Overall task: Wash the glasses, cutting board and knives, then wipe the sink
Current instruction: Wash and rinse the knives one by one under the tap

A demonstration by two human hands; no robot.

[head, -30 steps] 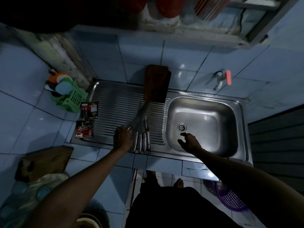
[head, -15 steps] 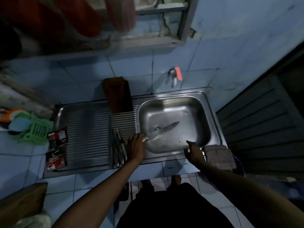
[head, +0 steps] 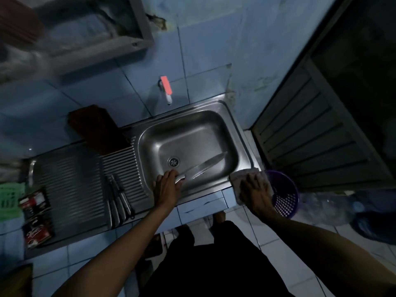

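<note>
My left hand (head: 166, 188) grips the handle of a large steel knife (head: 205, 166), whose blade reaches out over the sink basin (head: 192, 133) past the drain (head: 173, 161). My right hand (head: 256, 189) lies on a folded cloth (head: 237, 175) at the sink's front right corner; I cannot tell whether the fingers grasp it. Several other knives (head: 119, 200) lie side by side on the ribbed drainboard (head: 70, 179). A dark wooden cutting board (head: 96, 129) leans against the tiled wall behind the drainboard. No glasses are in view.
A tap with a pink handle (head: 166, 87) sticks out of the wall above the basin. Two sachet packs (head: 36, 217) and a green basket (head: 9, 198) sit at the far left. A purple basket (head: 285, 196) stands on the floor right of the sink, beside a louvred door (head: 310, 133).
My left hand lifted one knife off the drainboard and carried it over the basin. My right hand moved from the basin to the cloth at the sink's right corner. The view swung right.
</note>
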